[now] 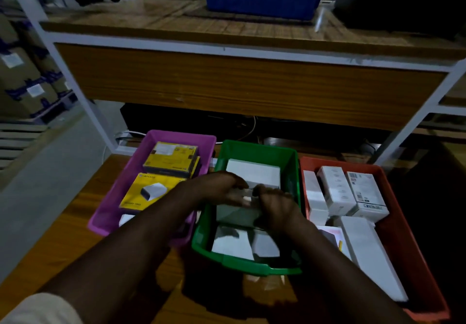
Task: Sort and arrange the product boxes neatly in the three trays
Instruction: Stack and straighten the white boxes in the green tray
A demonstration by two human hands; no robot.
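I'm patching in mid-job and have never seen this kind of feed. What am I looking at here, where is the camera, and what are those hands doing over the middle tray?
There is no robot here: this is a person's view from one wide-angle camera worn on the head, looking forward and down. The two bare forearms belong to the wearer.

Three trays sit side by side on a wooden table. The purple tray on the left holds yellow boxes. The green tray in the middle holds white boxes. The orange tray on the right holds more white boxes, some upright, one long one lying flat.

The left hand and right hand meet over the green tray, both gripping a white box there. The picture is dim and blurred, so their exact finger hold is unclear.
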